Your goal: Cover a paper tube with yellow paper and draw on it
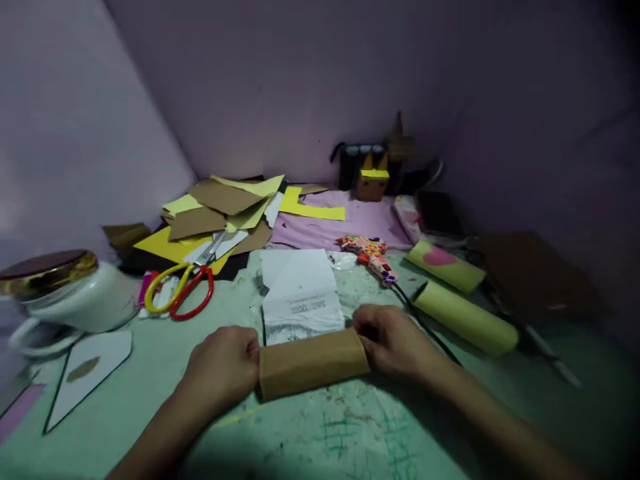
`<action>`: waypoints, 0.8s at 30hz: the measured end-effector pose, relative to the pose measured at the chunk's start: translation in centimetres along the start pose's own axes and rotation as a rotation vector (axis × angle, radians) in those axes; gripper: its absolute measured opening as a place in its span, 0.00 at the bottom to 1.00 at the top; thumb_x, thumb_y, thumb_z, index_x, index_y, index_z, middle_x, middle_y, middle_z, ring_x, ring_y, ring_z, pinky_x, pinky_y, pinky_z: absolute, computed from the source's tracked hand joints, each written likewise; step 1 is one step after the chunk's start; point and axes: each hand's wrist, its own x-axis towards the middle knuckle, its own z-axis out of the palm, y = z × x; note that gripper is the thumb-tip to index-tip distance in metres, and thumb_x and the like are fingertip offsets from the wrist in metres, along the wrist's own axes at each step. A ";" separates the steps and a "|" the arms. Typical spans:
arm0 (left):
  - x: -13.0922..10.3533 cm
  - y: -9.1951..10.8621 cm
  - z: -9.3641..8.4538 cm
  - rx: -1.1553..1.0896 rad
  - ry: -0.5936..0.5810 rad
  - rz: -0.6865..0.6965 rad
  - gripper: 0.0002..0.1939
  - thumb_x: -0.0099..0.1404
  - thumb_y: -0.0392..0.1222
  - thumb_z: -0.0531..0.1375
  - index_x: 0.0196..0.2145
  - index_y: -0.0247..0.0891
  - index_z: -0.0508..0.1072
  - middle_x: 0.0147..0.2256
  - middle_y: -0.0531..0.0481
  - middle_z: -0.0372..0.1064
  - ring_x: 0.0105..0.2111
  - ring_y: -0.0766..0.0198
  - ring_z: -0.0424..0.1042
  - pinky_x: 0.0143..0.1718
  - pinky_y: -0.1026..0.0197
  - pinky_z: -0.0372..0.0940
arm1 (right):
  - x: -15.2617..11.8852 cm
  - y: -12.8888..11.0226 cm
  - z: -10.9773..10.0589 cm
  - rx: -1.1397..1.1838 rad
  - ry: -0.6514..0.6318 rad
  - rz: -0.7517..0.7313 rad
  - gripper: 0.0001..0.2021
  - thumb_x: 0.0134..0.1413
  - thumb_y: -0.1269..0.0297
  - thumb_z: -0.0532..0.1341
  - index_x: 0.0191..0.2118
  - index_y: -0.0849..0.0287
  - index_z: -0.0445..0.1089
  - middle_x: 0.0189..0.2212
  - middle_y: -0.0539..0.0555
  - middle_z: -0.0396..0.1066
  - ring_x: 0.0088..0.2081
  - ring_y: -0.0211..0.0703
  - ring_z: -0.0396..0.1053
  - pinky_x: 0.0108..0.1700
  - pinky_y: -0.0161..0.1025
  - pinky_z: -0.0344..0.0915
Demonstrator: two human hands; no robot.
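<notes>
A folded strip of brown cardboard (314, 365) spans the gap between my two hands, just above the green tabletop (310, 433). My left hand (227, 363) is closed at its left end, with the fingers curled behind it. At the right end my right hand (387, 340) pinches the edge between thumb and fingers. Directly behind the cardboard lies a creased white paper sheet (300, 273) with printed text on its near part. A patterned glue gun (367, 250) rests beyond my right hand, its black cord running toward my forearm.
Scissors (193, 287) with yellow and red handles lie left of the white sheet, below a pile of cardboard and paper scraps (225, 200). A lidded white mug (90, 300) stands at far left. Two pale green paper rolls (465, 317) lie right; a small cardboard box figure (373, 187) stands behind.
</notes>
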 end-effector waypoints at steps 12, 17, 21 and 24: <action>-0.3 0.0 -0.4 -0.033 0.053 0.103 0.07 0.48 0.36 0.53 0.18 0.43 0.68 0.24 0.47 0.73 0.25 0.54 0.70 0.20 0.60 0.47 | 0.6 0.1 -0.2 -0.176 -0.076 -0.035 0.07 0.35 0.77 0.57 0.21 0.57 0.61 0.19 0.48 0.64 0.25 0.41 0.62 0.25 0.34 0.51; -0.7 -0.3 0.4 -0.036 0.111 0.120 0.10 0.52 0.36 0.51 0.20 0.43 0.70 0.24 0.48 0.74 0.25 0.54 0.71 0.21 0.60 0.46 | 0.0 0.6 0.1 -0.111 -0.031 -0.149 0.06 0.42 0.75 0.55 0.22 0.57 0.60 0.22 0.50 0.65 0.26 0.41 0.64 0.28 0.34 0.54; -1.0 -0.7 1.6 0.015 0.167 0.176 0.12 0.57 0.36 0.49 0.23 0.43 0.70 0.24 0.48 0.74 0.24 0.54 0.72 0.21 0.60 0.48 | -0.9 1.1 0.6 -0.040 0.038 -0.231 0.07 0.46 0.74 0.53 0.23 0.57 0.59 0.22 0.50 0.63 0.24 0.39 0.63 0.26 0.34 0.53; -1.0 -1.3 2.5 0.011 0.213 0.282 0.11 0.57 0.37 0.49 0.22 0.42 0.68 0.21 0.51 0.73 0.21 0.57 0.71 0.20 0.61 0.50 | -1.2 1.3 0.7 0.001 0.023 -0.263 0.07 0.49 0.74 0.53 0.24 0.58 0.61 0.23 0.51 0.63 0.24 0.39 0.63 0.25 0.34 0.54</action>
